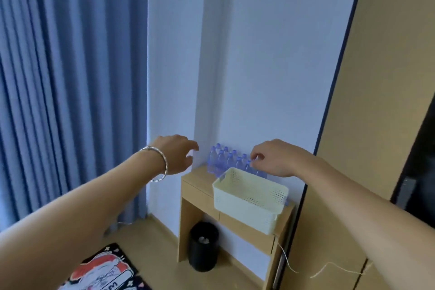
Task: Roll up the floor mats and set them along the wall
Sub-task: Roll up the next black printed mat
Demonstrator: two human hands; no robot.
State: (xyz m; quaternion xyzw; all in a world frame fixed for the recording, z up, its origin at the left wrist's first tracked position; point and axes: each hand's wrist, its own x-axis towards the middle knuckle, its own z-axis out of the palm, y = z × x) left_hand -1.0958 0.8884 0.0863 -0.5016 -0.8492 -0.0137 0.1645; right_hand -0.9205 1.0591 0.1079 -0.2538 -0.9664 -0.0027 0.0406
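My left hand (175,154) and right hand (274,158) are raised, fingers loosely curled, grasping nothing. The floor mat (103,271) lies flat and unrolled, well below both hands. It is cropped, so its long axis cannot be determined.

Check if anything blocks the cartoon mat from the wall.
Nothing visible: bare wooden floor lies between the black cartoon-print mat and the white wall. The black round bin stands farther right, under the wooden table.
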